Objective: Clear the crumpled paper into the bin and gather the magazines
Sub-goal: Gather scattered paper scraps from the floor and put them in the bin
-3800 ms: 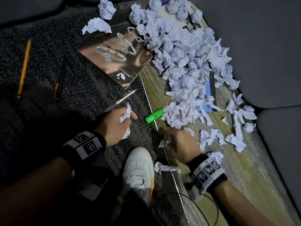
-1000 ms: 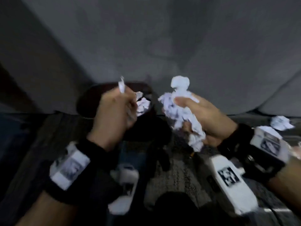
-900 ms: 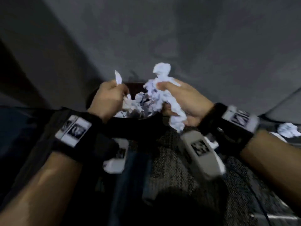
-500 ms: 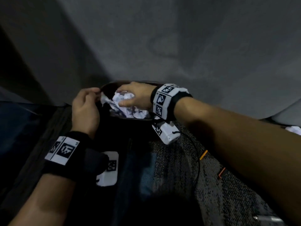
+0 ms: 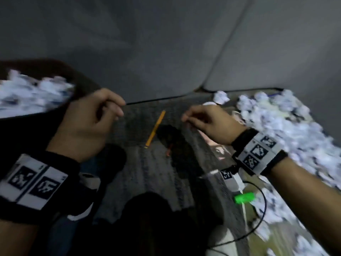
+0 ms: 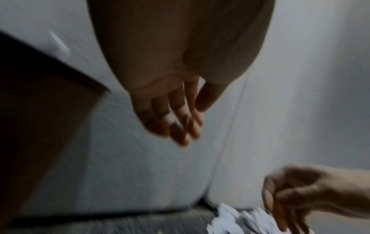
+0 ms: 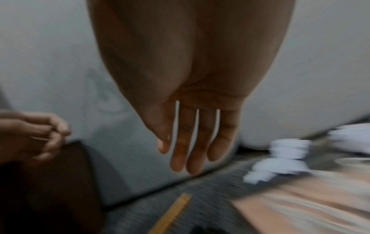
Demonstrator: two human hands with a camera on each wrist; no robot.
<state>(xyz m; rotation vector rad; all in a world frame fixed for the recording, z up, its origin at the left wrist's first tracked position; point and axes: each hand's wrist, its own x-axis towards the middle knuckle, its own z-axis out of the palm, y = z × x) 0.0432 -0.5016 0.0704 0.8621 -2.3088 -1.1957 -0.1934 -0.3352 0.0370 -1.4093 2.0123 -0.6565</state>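
Observation:
A dark round bin [image 5: 77,80] at the far left holds crumpled white paper [image 5: 31,93]. My left hand [image 5: 88,122] hangs in the air just right of the bin, fingers loosely curled and empty. My right hand [image 5: 206,121] is over the carpet, fingers relaxed and straight in the right wrist view [image 7: 192,142], holding nothing. A large heap of crumpled paper [image 5: 287,130] covers the floor at the right. A magazine [image 5: 219,150] shows partly under my right wrist, mostly hidden and blurred.
A yellow pencil [image 5: 155,129] lies on the dark carpet between the hands, with a dark pen [image 5: 168,150] beside it. A green highlighter [image 5: 244,197] lies lower right near a black cable [image 5: 262,209]. Grey sofa cushions [image 5: 166,43] stand behind. My white shoe [image 5: 219,242] is at the bottom.
Both hands dropped their paper into the bin and came away empty. The view has swung right, so the bin now sits at the left and the paper heap is back in sight.

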